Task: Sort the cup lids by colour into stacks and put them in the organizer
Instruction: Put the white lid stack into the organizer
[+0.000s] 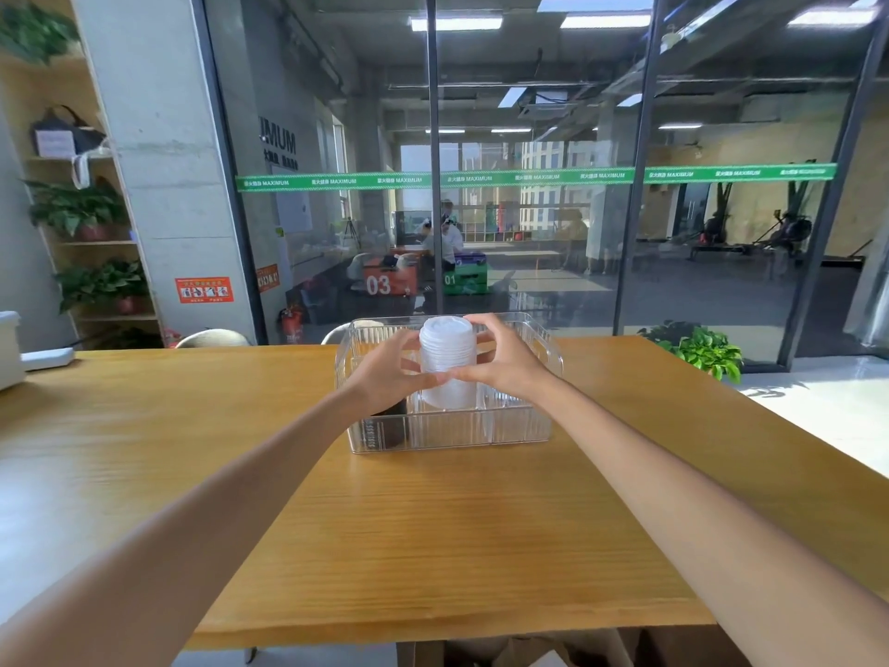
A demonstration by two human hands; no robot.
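Note:
A tall stack of white cup lids (447,363) stands upright in the middle compartment of the clear ribbed organizer (519,428) on the wooden table. My left hand (389,373) grips the stack's left side and my right hand (505,363) grips its right side, the thumbs meeting in front. A dark stack of lids (387,418) sits in the organizer's left compartment, partly hidden behind my left wrist.
The wooden table (385,522) stretches around the organizer. A white appliance (9,349) sits at the far left edge. Two chair backs (211,338) show behind the table. A potted plant (697,349) stands by the glass wall at right.

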